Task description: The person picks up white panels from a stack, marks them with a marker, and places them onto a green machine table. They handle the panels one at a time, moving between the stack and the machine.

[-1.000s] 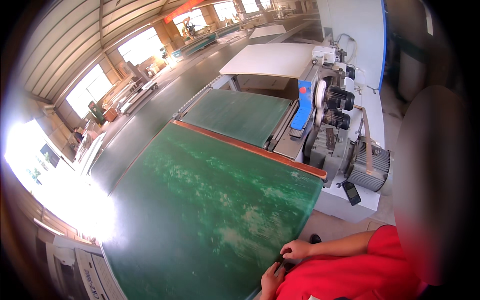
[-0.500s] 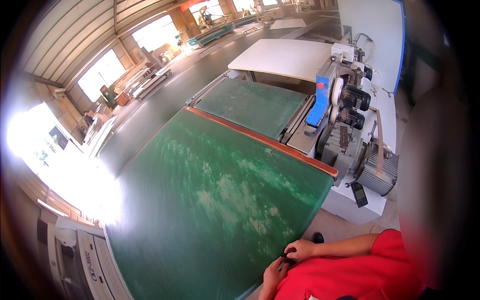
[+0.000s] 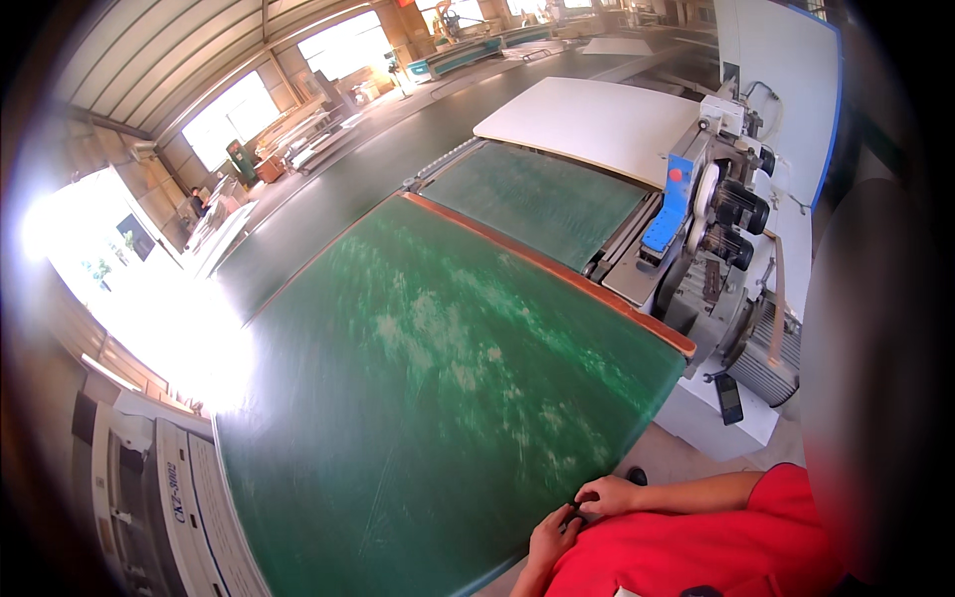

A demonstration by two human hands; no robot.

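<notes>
My left hand (image 3: 550,538) and my right hand (image 3: 608,495) are close together at the near edge of a wide green conveyor belt (image 3: 418,428). The fingers of both are curled in around a small dark thing (image 3: 571,516), mostly hidden and too small to name. The belt's surface carries pale, dusty streaks. Beyond an orange-brown strip (image 3: 557,271) lies a narrower green belt (image 3: 537,204). A white panel (image 3: 587,124) lies at its far end.
Right of the belts stands a machine with black motors (image 3: 741,204), a blue bracket (image 3: 668,214) and a large grey motor (image 3: 771,348). A black phone-like device (image 3: 729,398) rests on a white ledge (image 3: 696,413). At lower left is a grey-white machine housing (image 3: 189,517).
The view has turned slightly left, so the machinery appears farther right. The white panel has come nearer, over the gap at the narrower belt's far end. Both hands stay almost in place.
</notes>
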